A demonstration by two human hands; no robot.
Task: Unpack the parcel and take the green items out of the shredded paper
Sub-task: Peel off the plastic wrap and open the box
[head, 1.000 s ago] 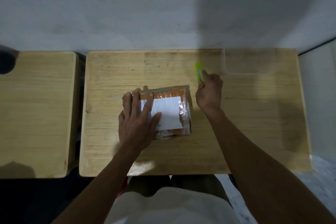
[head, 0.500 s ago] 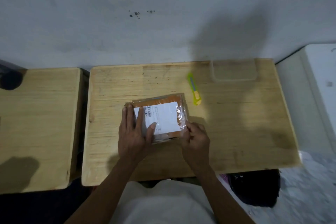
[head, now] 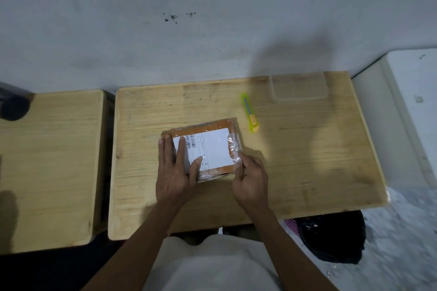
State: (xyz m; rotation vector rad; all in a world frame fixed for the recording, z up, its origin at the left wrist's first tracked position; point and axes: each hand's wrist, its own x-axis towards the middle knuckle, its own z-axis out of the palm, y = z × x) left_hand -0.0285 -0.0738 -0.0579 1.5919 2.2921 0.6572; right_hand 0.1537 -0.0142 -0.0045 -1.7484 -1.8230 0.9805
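A small brown parcel (head: 212, 130) wrapped in clear tape, with a white shipping label on top, lies flat in the middle of the wooden table (head: 307, 160). My left hand (head: 176, 170) presses flat on the parcel's left half, fingers straight over the label. My right hand (head: 251, 178) is at the parcel's near right corner, its fingers curled and pinching the tape or edge there. A green utility knife (head: 249, 112) lies free on the table just beyond the parcel's far right corner. The parcel's contents are hidden.
A clear plastic container (head: 299, 88) sits at the table's far right edge against the wall. A second wooden table (head: 47, 160) stands to the left. A black bag and pink basket (head: 331, 236) sit on the floor at the right.
My right hand left the green knife on the table and came back to the parcel's near right corner. The left hand stayed pressed on the parcel. The camera view shifted.
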